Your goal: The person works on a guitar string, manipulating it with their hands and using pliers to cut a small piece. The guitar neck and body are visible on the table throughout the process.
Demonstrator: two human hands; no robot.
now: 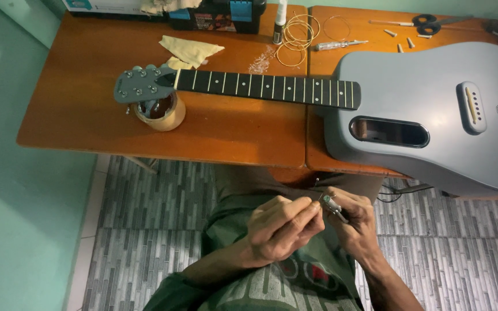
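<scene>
Both hands meet over the lap, below the table edge. The left hand is curled, its fingertips pinching a thin wire that rises between the hands. The right hand is closed around a small metal tool, touching the left fingertips. Above the hands, on the table, lies a grey guitar, its headstock resting on a tape roll. Beyond it lie coiled strings, a cloth and scissors.
</scene>
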